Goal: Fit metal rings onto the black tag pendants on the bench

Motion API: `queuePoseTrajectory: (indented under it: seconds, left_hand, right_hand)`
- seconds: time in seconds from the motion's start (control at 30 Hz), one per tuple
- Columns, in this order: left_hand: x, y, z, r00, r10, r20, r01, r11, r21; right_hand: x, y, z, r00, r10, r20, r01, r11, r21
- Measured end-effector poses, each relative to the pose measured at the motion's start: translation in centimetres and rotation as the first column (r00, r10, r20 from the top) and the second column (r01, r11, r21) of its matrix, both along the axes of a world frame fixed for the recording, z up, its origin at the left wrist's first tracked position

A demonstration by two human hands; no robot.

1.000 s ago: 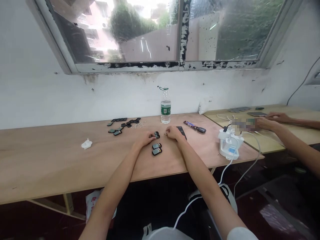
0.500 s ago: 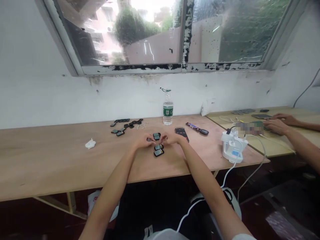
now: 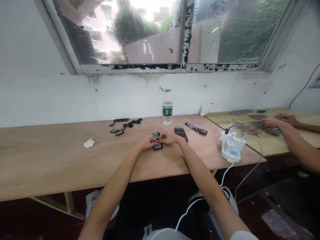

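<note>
My left hand (image 3: 144, 142) and my right hand (image 3: 169, 138) meet at the middle of the wooden table, fingertips on a small group of black rectangular display modules (image 3: 157, 146). Another module (image 3: 156, 135) lies just above, partly behind my fingers. My hands hide parts of these modules, so their exact number is unclear. Farther left lies a scattered row of similar modules (image 3: 124, 125) with tiny pale parts. A flat black device (image 3: 180, 133) sits just beyond my right hand, apart from it.
A water bottle (image 3: 167, 108), a Snickers bar (image 3: 191, 125), a dark key fob (image 3: 203, 132) and a tissue (image 3: 89, 143) stand on the table (image 3: 50, 160). A white charger (image 3: 231, 146) trails cables. A co-worker's hands (image 3: 272, 122) work at the adjoining table (image 3: 275, 146).
My hands have come closer together over the modules, and the nearest ones now sit mostly under my fingers. The co-worker's hands have shifted slightly on their table.
</note>
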State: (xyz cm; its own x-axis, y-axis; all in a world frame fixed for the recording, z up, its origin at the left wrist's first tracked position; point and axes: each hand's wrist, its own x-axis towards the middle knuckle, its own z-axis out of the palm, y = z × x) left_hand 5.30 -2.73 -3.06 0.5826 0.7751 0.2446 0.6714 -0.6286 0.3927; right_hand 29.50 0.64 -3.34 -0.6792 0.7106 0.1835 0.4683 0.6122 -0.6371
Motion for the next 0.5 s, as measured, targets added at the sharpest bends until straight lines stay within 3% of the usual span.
queuePoseTrajectory:
  seconds: [0.17,0.5]
  left_hand:
    - [0.43,0.04,-0.31,0.996,0.034,-0.082,-0.030,0.998,0.049]
    - [0.03,0.49,-0.70,0.999,0.023,-0.022,-0.023,0.999,0.027]
  right_hand:
    - [-0.01,0.07,-0.24,0.999,0.003,0.050,-0.003,1.000,-0.005]
    - [-0.15,-0.05,-0.29,0.997,-0.051,0.054,0.053,0.998,-0.030]
